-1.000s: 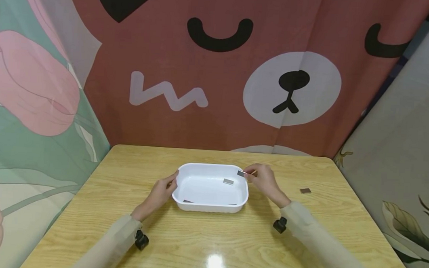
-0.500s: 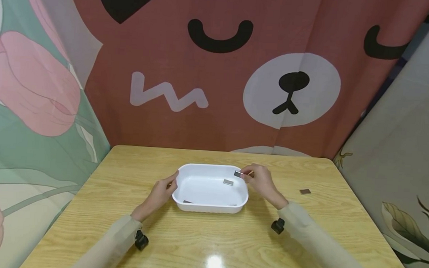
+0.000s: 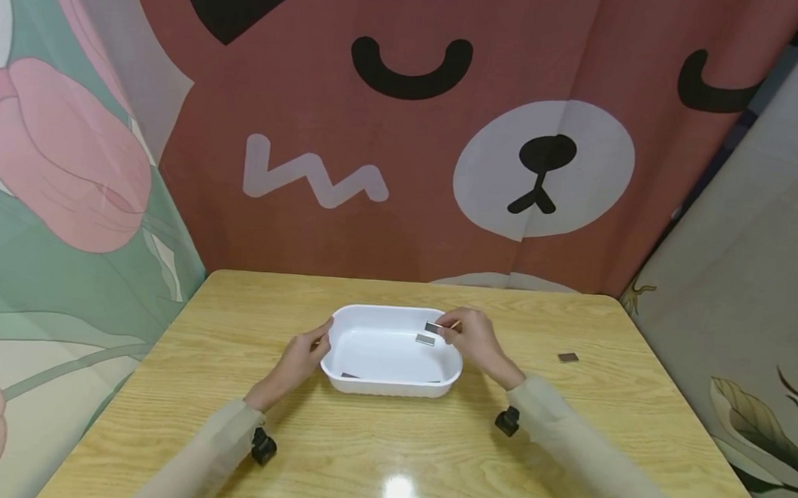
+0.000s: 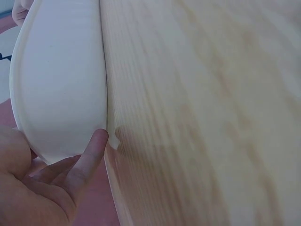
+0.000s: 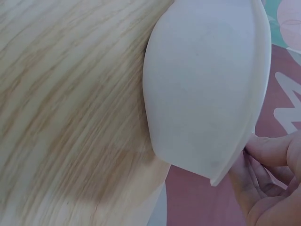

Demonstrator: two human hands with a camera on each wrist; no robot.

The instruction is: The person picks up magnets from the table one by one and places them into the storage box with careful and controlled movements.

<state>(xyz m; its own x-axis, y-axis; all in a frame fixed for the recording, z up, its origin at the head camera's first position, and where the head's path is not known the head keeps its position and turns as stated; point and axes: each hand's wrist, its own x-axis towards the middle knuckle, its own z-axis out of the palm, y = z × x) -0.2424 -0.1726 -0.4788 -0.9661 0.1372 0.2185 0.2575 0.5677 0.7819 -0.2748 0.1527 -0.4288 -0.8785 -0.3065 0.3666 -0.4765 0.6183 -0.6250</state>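
A white rounded-rectangular basin [image 3: 378, 388] stands on the wooden table. At its left end my left hand [image 3: 305, 352] holds the rim; in the left wrist view, its fingers [image 4: 87, 162] lie against the outer wall. My right hand [image 3: 475, 337] reaches over the right rim and pinches a small flat rectangular piece [image 3: 432, 327], dark with a pale edge. Just below that piece, a similar grey piece [image 3: 425, 340] lies in the basin. Part of a brown piece [image 3: 349, 376] shows behind the near wall. In the right wrist view, the basin's wall [image 5: 202, 89] hides the pinched piece.
Another small brown rectangular piece [image 3: 568, 357] lies on the table [image 3: 389, 436], to the right of the basin. Printed curtains [image 3: 400, 226] hang behind the table and along both sides.
My right hand has moved left and slightly down, carrying the pinched piece from the right rim to over the basin's inside. The left hand and basin stay put.
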